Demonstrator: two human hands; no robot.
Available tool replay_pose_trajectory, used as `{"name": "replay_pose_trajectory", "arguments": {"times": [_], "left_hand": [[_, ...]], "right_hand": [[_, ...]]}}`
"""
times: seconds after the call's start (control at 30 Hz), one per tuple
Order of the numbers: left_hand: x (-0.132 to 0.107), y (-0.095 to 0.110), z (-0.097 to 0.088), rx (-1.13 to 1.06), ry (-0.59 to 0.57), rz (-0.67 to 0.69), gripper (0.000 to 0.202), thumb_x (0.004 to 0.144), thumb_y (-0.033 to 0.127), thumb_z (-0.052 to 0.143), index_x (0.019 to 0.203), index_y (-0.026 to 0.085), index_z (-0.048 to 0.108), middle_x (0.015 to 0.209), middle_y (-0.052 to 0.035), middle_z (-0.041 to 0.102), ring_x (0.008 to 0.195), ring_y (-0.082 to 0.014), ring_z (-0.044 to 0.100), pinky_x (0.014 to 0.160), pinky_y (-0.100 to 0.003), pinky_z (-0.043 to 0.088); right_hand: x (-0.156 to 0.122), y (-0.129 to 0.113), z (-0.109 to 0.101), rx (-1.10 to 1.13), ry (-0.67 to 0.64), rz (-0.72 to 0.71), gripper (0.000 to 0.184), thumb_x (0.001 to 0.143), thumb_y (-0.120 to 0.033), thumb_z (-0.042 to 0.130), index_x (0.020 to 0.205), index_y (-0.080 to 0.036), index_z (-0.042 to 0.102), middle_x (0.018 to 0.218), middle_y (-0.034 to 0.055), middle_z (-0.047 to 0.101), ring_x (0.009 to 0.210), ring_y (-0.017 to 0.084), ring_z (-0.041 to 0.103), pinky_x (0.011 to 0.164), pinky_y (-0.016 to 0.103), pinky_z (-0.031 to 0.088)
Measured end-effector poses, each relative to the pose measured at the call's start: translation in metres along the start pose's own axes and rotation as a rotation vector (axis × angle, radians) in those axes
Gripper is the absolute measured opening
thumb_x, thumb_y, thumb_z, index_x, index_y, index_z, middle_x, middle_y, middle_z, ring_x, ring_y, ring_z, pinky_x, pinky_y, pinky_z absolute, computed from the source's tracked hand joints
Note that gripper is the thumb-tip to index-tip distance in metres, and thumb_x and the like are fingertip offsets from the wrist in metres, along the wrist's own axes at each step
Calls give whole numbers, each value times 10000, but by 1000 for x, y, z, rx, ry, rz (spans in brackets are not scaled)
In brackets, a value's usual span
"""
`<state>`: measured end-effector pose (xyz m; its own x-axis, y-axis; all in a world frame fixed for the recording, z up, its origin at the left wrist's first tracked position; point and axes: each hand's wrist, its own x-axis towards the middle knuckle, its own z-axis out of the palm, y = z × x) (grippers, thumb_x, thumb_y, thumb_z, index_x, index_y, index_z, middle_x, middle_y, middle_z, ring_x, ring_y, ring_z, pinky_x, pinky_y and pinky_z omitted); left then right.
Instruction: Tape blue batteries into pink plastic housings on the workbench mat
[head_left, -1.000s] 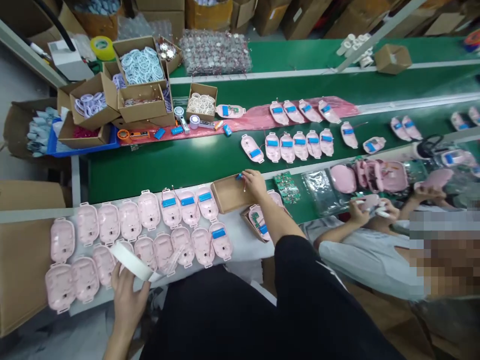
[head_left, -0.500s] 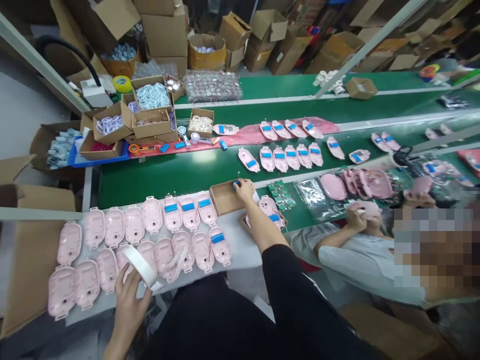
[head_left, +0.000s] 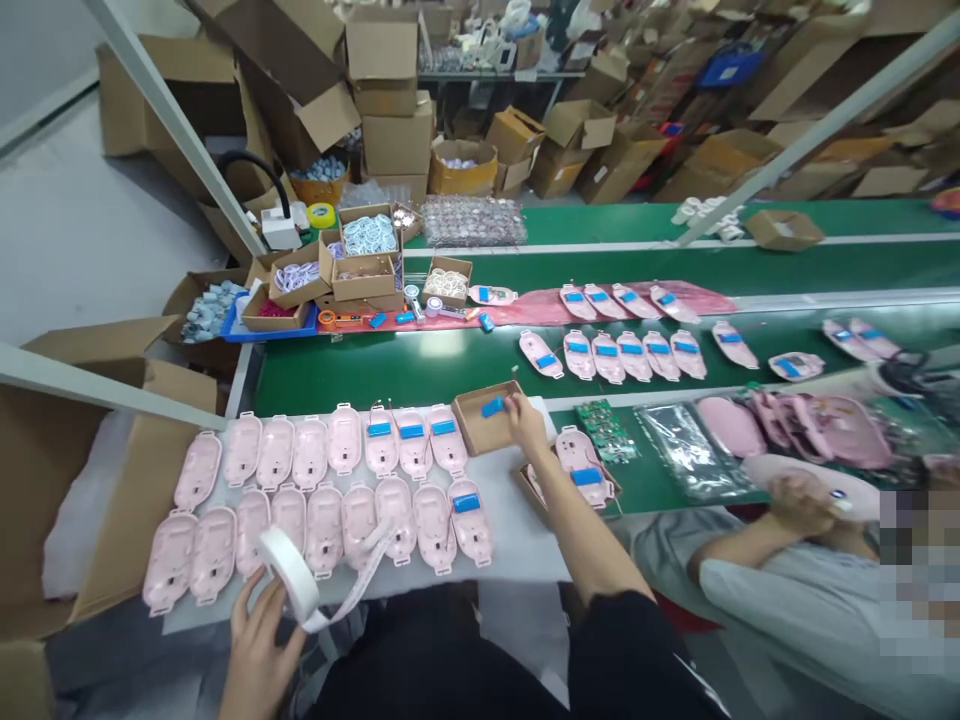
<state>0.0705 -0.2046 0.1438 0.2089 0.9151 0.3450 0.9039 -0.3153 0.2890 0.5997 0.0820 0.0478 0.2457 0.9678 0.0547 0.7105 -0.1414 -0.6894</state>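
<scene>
My left hand is closed on a roll of white tape in front of the near row of shells. A loose strip of the tape trails to the right from the roll. At a small open cardboard box, my right hand pinches a blue battery pack by its right end. Two rows of pink plastic shells lie on a white sheet. Several at the right end carry blue packs, such as the near-row shell.
A second box holding pink shells stands right of my forearm, beside green circuit boards. A co-worker's hand holds a pink part at the right. Across the green belt lie more shells and boxes of rings.
The blue battery pack in my right hand now shows more clearly above the box. The view has swung, so the scene sits further right and lower. My left hand still holds the tape roll.
</scene>
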Motion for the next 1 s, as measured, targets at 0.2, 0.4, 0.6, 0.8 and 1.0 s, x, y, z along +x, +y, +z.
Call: {"name": "replay_pose_trajectory", "arguments": {"times": [0.2,0.4,0.6,0.8,1.0], "left_hand": [[-12,-3,-7,-46,99,64,396,955,275,615,1343,217,558,1157,-134,698,1253,-361,570,1002,-528,503],[-15,13,-26,-147,156,167,406,940,261,658,1335,198,588,1157,-140,709,1309,-363,563,1018,-505,511],[-19,17,-46,-173,165,193,325,933,222,644,1256,191,627,1152,-135,722,1298,-357,577,1027,-515,515],[-18,29,-63,-154,188,174,320,906,196,649,1225,193,640,1103,-127,724,1248,-350,600,1027,-532,511],[-10,45,-85,-113,79,178,298,830,158,716,1122,218,704,1092,-90,751,1159,-297,615,1112,-516,443]], "right_hand": [[-173,-116,-54,215,-357,-416,322,1064,-410,424,1028,-221,683,1045,138,773,990,269,732,919,432,584],[-332,-204,-58,664,-879,-6,175,958,-550,604,998,-396,677,853,41,819,761,295,795,729,467,669],[-377,-237,-55,868,-874,334,350,881,-625,655,1175,-438,690,895,92,814,779,378,802,722,578,687],[-388,-231,-101,975,-1092,372,471,712,-532,924,1133,-370,789,1247,128,783,1197,378,734,1061,538,595],[-358,-241,-90,924,-910,443,674,536,-426,1038,1151,-296,795,1167,89,810,1091,327,778,1001,496,614]]}}
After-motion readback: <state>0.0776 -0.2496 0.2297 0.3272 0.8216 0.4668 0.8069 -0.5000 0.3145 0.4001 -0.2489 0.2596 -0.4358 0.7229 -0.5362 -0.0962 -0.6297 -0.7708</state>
